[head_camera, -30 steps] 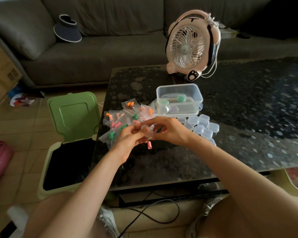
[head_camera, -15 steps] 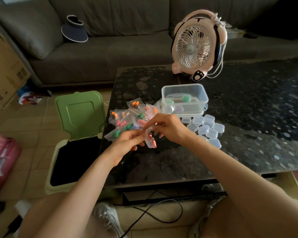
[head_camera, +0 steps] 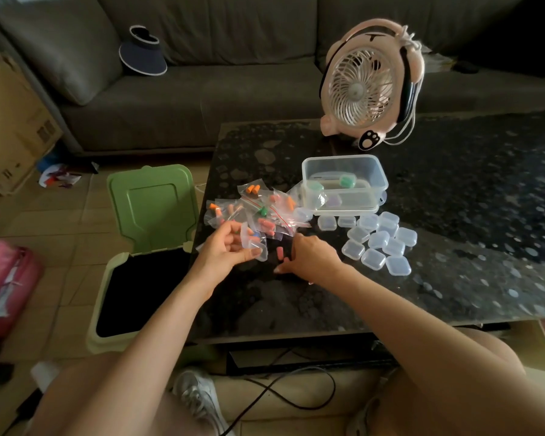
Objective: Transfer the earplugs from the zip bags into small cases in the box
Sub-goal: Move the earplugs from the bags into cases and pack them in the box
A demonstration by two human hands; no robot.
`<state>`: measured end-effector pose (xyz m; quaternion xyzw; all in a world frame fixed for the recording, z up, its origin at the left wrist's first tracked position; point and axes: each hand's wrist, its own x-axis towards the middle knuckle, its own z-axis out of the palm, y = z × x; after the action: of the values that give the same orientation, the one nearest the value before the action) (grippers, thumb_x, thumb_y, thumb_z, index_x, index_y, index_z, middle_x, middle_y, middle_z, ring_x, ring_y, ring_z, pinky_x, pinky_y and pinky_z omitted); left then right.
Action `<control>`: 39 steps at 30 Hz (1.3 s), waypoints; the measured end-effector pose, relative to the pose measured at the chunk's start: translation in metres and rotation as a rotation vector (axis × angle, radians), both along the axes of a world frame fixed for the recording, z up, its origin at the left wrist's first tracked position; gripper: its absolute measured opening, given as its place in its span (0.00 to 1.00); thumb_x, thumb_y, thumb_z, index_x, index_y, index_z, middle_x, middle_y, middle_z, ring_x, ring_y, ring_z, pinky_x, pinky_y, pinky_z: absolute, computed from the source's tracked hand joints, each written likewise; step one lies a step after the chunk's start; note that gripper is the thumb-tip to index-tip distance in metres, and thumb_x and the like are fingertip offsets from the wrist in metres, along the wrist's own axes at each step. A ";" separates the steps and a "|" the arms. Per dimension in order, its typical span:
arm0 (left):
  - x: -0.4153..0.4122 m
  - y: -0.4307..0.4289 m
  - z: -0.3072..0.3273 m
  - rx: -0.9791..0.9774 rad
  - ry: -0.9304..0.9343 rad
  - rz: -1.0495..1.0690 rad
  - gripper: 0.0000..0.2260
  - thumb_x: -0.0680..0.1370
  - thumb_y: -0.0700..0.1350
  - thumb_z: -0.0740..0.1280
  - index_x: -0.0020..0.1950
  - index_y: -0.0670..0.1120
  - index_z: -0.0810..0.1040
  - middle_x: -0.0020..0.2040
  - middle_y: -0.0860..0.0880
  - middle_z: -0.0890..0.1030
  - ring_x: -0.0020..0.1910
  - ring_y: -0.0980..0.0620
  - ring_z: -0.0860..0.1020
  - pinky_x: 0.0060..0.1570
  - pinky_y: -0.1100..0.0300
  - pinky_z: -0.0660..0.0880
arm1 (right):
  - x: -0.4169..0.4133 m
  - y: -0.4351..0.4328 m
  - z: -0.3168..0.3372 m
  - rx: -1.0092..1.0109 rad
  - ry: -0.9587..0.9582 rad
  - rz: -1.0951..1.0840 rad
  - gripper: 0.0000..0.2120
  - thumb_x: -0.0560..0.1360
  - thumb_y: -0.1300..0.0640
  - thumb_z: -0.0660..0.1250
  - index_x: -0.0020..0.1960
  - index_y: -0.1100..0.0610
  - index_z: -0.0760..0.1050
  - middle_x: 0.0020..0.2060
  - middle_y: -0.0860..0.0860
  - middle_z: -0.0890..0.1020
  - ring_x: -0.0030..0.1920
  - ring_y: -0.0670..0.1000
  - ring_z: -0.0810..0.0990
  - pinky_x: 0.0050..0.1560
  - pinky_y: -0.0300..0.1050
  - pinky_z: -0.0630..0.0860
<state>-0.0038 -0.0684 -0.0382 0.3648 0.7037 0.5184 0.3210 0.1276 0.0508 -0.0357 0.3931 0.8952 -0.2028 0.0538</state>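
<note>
A heap of clear zip bags (head_camera: pixel 258 209) with orange, pink and green earplugs lies on the dark table. My left hand (head_camera: pixel 225 250) holds an emptied clear zip bag (head_camera: pixel 254 243) above the table's left edge. A pink earplug (head_camera: pixel 280 252) rests on the table just left of my right hand (head_camera: pixel 310 258), whose fingers reach down to it. Several small clear cases (head_camera: pixel 378 242) lie in a cluster to the right. The clear plastic box (head_camera: pixel 343 184) behind them holds a few filled cases.
A green bin (head_camera: pixel 145 247) with its lid up stands open beside the table's left edge. A pink desk fan (head_camera: pixel 370 86) sits at the table's back. A grey sofa, a visor cap and a cardboard box lie beyond. Cables run under the table.
My hands have parted. The pink earplug has dropped out of the bag onto the table, my left hand keeps the bag, and my right hand has lowered toward the earplug.
</note>
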 end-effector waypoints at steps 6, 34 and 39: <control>-0.001 0.001 -0.005 -0.007 0.048 -0.003 0.20 0.71 0.37 0.73 0.59 0.49 0.71 0.54 0.47 0.80 0.51 0.51 0.80 0.45 0.63 0.75 | 0.004 0.009 0.008 -0.095 0.135 -0.013 0.14 0.76 0.52 0.66 0.39 0.61 0.76 0.31 0.54 0.80 0.30 0.49 0.79 0.41 0.43 0.80; 0.006 0.005 -0.007 0.089 0.072 0.034 0.21 0.69 0.38 0.76 0.55 0.38 0.69 0.52 0.46 0.82 0.48 0.59 0.82 0.44 0.70 0.75 | -0.009 -0.001 -0.021 0.104 0.273 -0.005 0.12 0.76 0.53 0.64 0.55 0.59 0.72 0.50 0.54 0.77 0.49 0.55 0.78 0.43 0.46 0.72; 0.006 0.006 -0.007 0.082 0.098 0.029 0.22 0.68 0.40 0.76 0.56 0.41 0.70 0.53 0.48 0.81 0.48 0.60 0.81 0.44 0.71 0.75 | -0.011 0.005 -0.012 -0.118 0.479 -0.106 0.05 0.72 0.64 0.68 0.44 0.57 0.73 0.41 0.53 0.78 0.43 0.53 0.79 0.38 0.40 0.74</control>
<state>0.0022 -0.0624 -0.0456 0.3925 0.7018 0.5328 0.2636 0.1169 0.0557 -0.0481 0.3762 0.8473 -0.3447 -0.1476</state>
